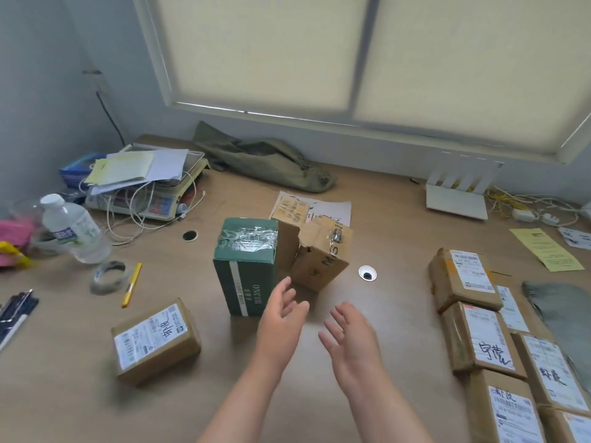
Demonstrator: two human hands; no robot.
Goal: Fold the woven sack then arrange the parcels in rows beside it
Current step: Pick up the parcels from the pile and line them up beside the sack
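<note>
Both my hands hover empty over the desk's middle, fingers straight: my left hand (281,318) just right of an upright green box (246,266), my right hand (350,334) a little to its right. Behind the green box stand a tall brown carton (289,231) and a dented, tilted carton (321,254). A labelled brown parcel (155,340) lies alone at the front left. Several labelled parcels (486,340) lie in rows at the right, next to the folded grey-green woven sack (566,318) at the right edge.
A green canvas bag (265,158) lies by the back wall. At the left: a scale piled with papers (140,180), a water bottle (75,228), a tape roll (108,276) and a yellow pen (131,284). A white router (460,193) and cables sit back right.
</note>
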